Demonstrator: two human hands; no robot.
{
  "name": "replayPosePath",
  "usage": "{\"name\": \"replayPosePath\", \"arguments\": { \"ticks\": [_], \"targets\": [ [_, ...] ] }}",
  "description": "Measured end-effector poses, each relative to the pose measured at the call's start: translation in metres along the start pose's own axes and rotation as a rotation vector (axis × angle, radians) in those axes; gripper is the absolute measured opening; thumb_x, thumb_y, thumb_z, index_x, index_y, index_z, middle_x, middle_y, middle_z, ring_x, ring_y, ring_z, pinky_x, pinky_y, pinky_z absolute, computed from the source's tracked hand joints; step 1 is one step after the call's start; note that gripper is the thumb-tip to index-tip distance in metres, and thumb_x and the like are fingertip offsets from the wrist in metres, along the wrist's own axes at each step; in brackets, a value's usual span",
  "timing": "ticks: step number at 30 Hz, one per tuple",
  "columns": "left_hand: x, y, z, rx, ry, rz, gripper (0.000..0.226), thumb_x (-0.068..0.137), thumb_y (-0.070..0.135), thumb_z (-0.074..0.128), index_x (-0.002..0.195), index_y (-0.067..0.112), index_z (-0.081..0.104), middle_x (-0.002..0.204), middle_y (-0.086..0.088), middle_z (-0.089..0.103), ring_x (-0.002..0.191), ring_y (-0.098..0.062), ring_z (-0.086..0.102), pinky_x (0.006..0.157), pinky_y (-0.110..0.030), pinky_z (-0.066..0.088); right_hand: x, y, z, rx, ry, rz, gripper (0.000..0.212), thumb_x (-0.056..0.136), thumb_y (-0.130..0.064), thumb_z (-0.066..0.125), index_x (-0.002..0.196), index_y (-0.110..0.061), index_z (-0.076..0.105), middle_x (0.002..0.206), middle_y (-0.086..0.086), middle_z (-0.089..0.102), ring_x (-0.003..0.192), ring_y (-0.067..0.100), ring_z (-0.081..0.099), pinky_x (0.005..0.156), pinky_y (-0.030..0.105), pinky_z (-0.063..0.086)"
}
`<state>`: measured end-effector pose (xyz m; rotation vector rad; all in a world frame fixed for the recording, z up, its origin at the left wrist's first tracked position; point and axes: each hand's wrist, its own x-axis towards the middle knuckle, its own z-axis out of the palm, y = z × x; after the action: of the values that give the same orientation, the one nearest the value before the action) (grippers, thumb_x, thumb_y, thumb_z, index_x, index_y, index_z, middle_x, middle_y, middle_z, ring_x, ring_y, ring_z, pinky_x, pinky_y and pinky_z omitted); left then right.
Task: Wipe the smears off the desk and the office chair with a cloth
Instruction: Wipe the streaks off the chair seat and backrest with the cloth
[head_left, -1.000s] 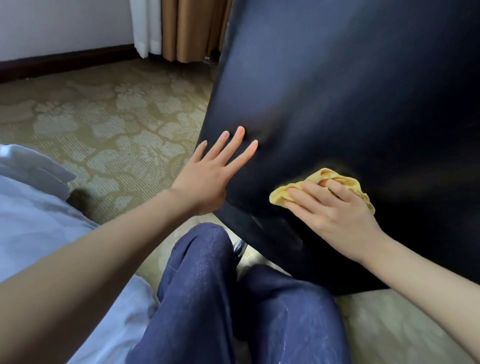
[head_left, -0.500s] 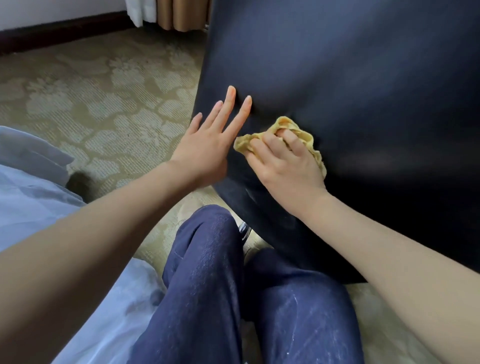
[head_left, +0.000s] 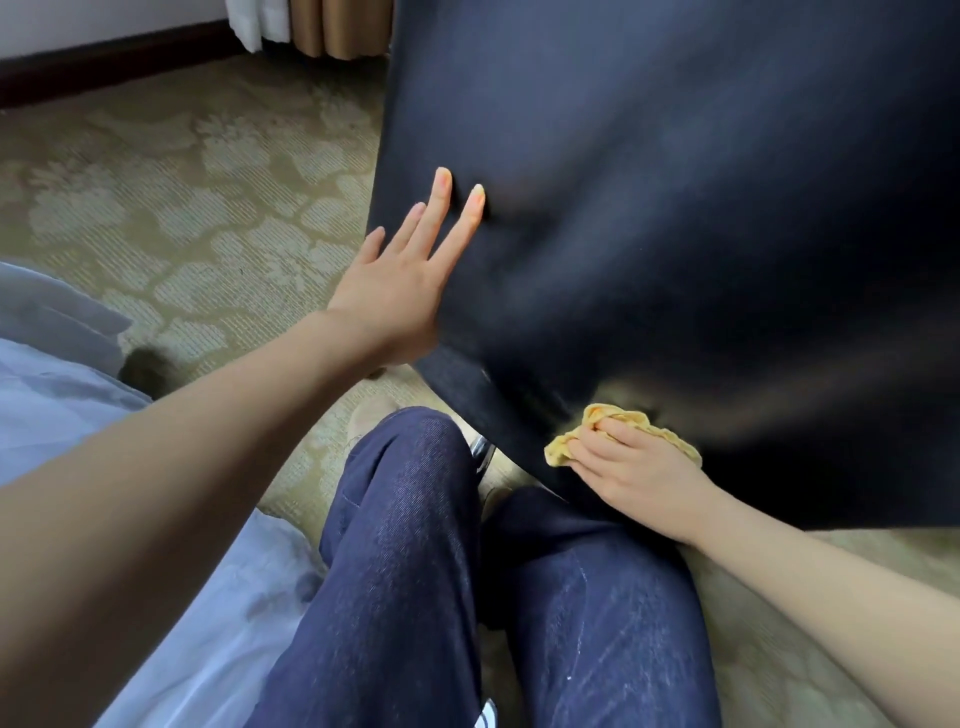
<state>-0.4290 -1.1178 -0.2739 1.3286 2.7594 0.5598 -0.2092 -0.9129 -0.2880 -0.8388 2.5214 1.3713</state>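
Observation:
The black office chair (head_left: 675, 208) fills the upper right, its smooth dark back turned toward me. My left hand (head_left: 400, 291) lies flat against the chair's left edge, fingers straight and spread. Low on the chair's back, near its bottom edge, my right hand (head_left: 634, 473) grips a crumpled yellow cloth (head_left: 636, 418) and presses it against the black surface. The cloth sticks out above and to the left of my fingers. No desk is in view.
My knees in dark blue jeans (head_left: 415, 571) sit just below the chair. White bedding (head_left: 62, 415) lies at the left. Patterned beige carpet (head_left: 182, 182) covers the floor, with curtains (head_left: 311, 26) and a dark skirting board at the far wall. A chrome chair part (head_left: 480, 452) shows between my knees.
My right hand has swept the cloth down and to the right, from beside my left hand to the chair's lower edge. My left hand stays flat on the chair.

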Motion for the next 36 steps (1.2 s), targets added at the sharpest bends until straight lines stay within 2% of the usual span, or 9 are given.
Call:
{"name": "replayPosePath", "arguments": {
  "ticks": [2,6,14,18,22,25,28,31,36],
  "targets": [
    [-0.001,0.002,-0.002,-0.001,0.011,0.004,0.109,0.074,-0.005,0.052,0.147,0.027,-0.022,0.156,-0.005,-0.025,0.145,-0.03,0.014,0.113,-0.045,0.02,-0.014,0.007,-0.007,0.032,0.031,0.028,0.02,0.078,-0.019,0.066,0.095,-0.016,0.076,0.099,-0.003,0.07,0.099,0.016,0.065,0.1,0.033,0.03],
    [-0.003,0.0,-0.004,-0.015,-0.004,0.01,0.107,0.076,-0.002,0.054,0.148,0.028,-0.02,0.157,-0.004,-0.023,0.146,-0.029,0.007,0.113,-0.045,0.021,-0.021,0.028,-0.024,0.088,0.118,0.146,0.035,0.089,-0.009,0.041,0.098,-0.017,0.074,0.101,-0.003,0.069,0.096,0.016,0.065,0.096,0.033,0.032],
    [-0.006,-0.004,-0.011,0.024,-0.007,0.02,0.106,0.081,0.001,0.055,0.147,0.033,-0.022,0.157,0.002,-0.025,0.147,-0.028,-0.002,0.116,-0.047,0.015,0.038,0.081,-0.071,0.012,0.324,0.419,0.03,0.091,-0.011,0.046,0.103,-0.025,0.071,0.096,-0.008,0.067,0.094,0.016,0.064,0.09,0.03,0.032],
    [-0.004,-0.015,-0.016,0.084,-0.004,0.042,0.104,0.085,0.004,0.054,0.145,0.038,-0.023,0.157,0.006,-0.024,0.147,-0.03,-0.007,0.115,-0.048,0.01,0.088,0.098,-0.086,-0.015,0.235,0.506,0.029,0.091,-0.017,0.046,0.101,-0.03,0.07,0.1,-0.011,0.066,0.104,0.013,0.061,0.096,0.032,0.028],
    [-0.002,-0.02,-0.017,0.122,0.026,0.072,0.1,0.085,0.004,0.051,0.146,0.038,-0.021,0.159,0.004,-0.018,0.147,-0.03,-0.006,0.115,-0.049,0.01,0.124,0.091,-0.082,-0.011,0.087,0.451,0.041,0.09,-0.026,0.035,0.122,-0.03,0.061,0.12,-0.008,0.06,0.123,0.013,0.049,0.108,0.035,0.028],
    [-0.001,-0.023,-0.013,0.155,0.06,0.095,0.101,0.082,0.002,0.05,0.147,0.035,-0.021,0.16,0.002,-0.015,0.147,-0.03,-0.003,0.115,-0.049,0.013,0.142,0.076,-0.066,-0.024,-0.027,0.292,0.05,0.098,-0.029,0.025,0.146,-0.016,0.031,0.147,0.004,0.038,0.139,0.022,0.026,0.115,0.039,0.017],
    [0.0,-0.026,-0.006,0.164,0.1,0.111,0.102,0.081,0.001,0.053,0.149,0.033,-0.017,0.16,0.0,-0.01,0.147,-0.031,0.001,0.115,-0.05,0.014,0.151,0.052,-0.043,0.009,-0.123,0.171,0.053,0.102,-0.027,0.023,0.149,-0.005,0.015,0.154,0.011,0.023,0.143,0.027,0.013,0.116,0.045,0.007],
    [0.0,-0.027,0.002,0.154,0.123,0.114,0.104,0.079,-0.002,0.056,0.15,0.031,-0.012,0.161,-0.001,-0.007,0.147,-0.032,0.003,0.115,-0.051,0.016,0.144,0.023,-0.022,0.038,-0.128,0.069,0.05,0.101,-0.024,0.025,0.147,-0.004,0.021,0.151,0.011,0.027,0.142,0.027,0.016,0.116,0.044,0.004],
    [0.0,-0.03,0.01,0.173,0.124,0.108,0.11,0.075,-0.005,0.059,0.15,0.031,-0.012,0.161,-0.001,-0.007,0.147,-0.031,0.004,0.114,-0.05,0.016,0.089,-0.017,0.007,0.081,-0.125,-0.068,0.045,0.097,-0.025,0.032,0.139,-0.011,0.043,0.14,0.002,0.045,0.134,0.021,0.036,0.115,0.038,0.017]
  ]
}}
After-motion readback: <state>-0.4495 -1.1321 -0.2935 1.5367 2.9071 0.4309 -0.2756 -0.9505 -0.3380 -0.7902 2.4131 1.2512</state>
